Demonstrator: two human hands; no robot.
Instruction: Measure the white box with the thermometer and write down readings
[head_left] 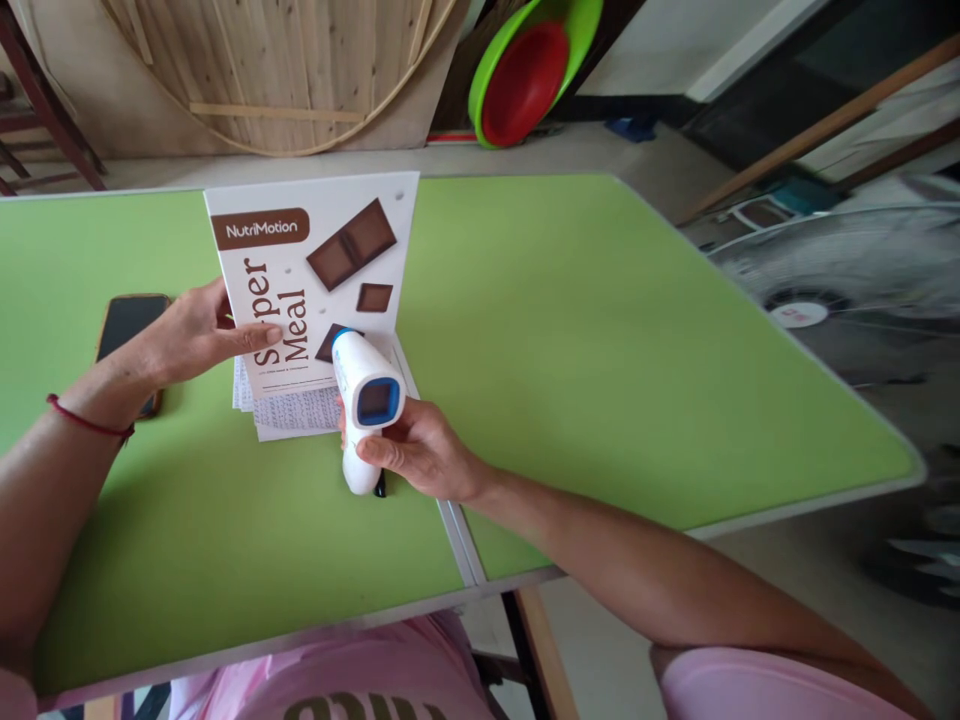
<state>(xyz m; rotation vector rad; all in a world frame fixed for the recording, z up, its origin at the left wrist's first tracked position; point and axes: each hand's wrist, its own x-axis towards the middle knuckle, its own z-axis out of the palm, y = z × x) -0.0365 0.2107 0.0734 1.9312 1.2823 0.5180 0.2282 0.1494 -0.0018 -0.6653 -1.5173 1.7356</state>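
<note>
My left hand (196, 333) grips a white NutriMotion box (300, 240) with chocolate pieces printed on it, the thumb lying across its front. The box is held up over the green table. In my right hand (420, 447) is a white and blue infrared thermometer (360, 385), fingers wrapped round its handle. Its small screen faces me and looks dark. The thermometer's far end overlaps the lower right of the box; whether they touch I cannot tell. Sheets of paper with writing (296, 414) lie below the box, partly hidden. A small black object (380, 484) shows behind the handle.
A dark smartphone (133, 322) lies partly under my left wrist. The green table (600, 350) has a metal seam near the middle. Beyond it are a round wooden tabletop (277, 60) and green and red basins (525, 85). A large fan (802, 300) stands at the right.
</note>
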